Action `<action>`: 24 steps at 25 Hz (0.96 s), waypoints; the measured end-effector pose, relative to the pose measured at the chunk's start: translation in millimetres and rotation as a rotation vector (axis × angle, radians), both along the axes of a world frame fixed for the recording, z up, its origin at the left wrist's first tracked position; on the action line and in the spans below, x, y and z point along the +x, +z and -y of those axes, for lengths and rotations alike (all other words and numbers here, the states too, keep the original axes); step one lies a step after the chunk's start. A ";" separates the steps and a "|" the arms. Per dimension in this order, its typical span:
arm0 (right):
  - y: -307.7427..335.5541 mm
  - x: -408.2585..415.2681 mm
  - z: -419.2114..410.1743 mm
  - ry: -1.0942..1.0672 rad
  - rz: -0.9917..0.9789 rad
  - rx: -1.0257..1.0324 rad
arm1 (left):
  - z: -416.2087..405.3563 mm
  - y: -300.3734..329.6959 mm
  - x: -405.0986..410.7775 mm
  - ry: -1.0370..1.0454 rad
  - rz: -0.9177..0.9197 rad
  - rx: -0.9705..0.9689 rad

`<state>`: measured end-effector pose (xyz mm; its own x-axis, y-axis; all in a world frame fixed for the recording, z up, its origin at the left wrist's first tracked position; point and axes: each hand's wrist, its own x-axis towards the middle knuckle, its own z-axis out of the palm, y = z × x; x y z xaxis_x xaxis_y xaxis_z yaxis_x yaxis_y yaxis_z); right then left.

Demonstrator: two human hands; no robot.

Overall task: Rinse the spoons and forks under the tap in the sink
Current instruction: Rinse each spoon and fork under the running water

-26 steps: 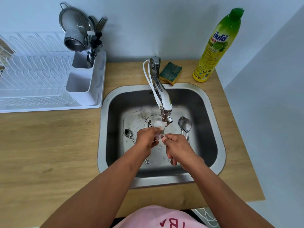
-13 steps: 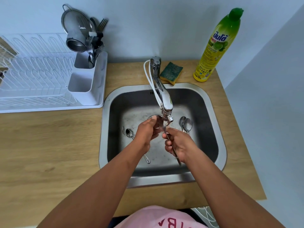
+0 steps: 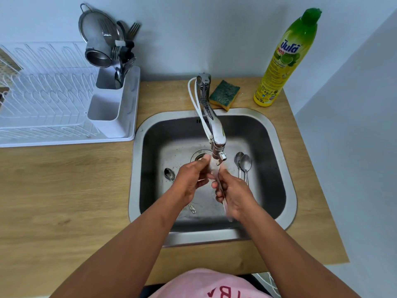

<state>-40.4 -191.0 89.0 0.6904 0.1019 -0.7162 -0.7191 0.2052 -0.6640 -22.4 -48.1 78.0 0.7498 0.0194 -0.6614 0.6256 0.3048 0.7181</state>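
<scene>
**Mid-rinse, one utensil under the tap**

My right hand [image 3: 233, 195] fingers [image 3: 218, 191] were curled round the handle of a utensil [image 3: 223, 201]; head blurred, spoon or fork unclear. Left hand [image 3: 192, 179] fingers rubbed its top end, just below the tap [image 3: 217, 134]. Both forearms reached in over the sink [image 3: 279, 147] front rim. Still unrinsed, I'd judge: one spoon [image 3: 169, 174] left, two spoons [image 3: 243, 165] right. Next: shift this one to the rack [image 3: 43, 104] on the surface [image 3: 64, 201], keeping grip, since it's wet.
</scene>
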 end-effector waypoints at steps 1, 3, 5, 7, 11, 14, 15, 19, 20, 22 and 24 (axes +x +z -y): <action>-0.5 0.3 0.8 0.021 0.016 -0.057 | -3.5 -8.0 -1.4 0.027 -0.047 0.073; -0.8 1.8 2.8 0.024 0.040 -0.126 | -15.2 -29.7 -6.2 0.135 -0.197 0.260; -2.6 4.3 4.3 0.010 0.046 -0.141 | -31.9 -51.6 -13.5 0.208 -0.346 0.456; -2.1 6.6 2.6 0.005 0.043 -0.123 | -47.3 -69.5 -19.4 0.121 -0.416 0.653; -1.6 10.9 -2.9 -0.007 0.059 -0.140 | -55.8 -83.0 -20.6 0.016 -0.416 0.793; -5.7 15.8 0.9 0.050 0.151 -0.252 | -55.1 -86.3 -11.4 0.007 -0.447 0.811; -8.1 17.2 2.6 0.078 0.188 -0.284 | -54.5 -87.2 -8.6 0.012 -0.465 0.807; -25.0 24.6 14.5 0.064 0.199 -0.392 | -50.6 -89.1 -4.0 0.001 -0.499 0.775; -32.1 29.0 20.2 0.015 0.181 -0.447 | -49.3 -88.4 -3.3 -0.002 -0.502 0.768; -46.1 39.1 35.7 -0.048 0.149 -0.647 | -46.9 -88.2 -1.6 0.002 -0.488 0.742; -53.3 47.6 50.2 -0.008 0.136 -0.913 | -42.0 -88.0 -0.9 0.080 -0.438 0.632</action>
<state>7.2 -241.2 35.6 0.7726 -0.4682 -0.4288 -0.6240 -0.4349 -0.6493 -23.4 -6.0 -10.0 0.4023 0.5350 -0.7429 0.8863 -0.0242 0.4625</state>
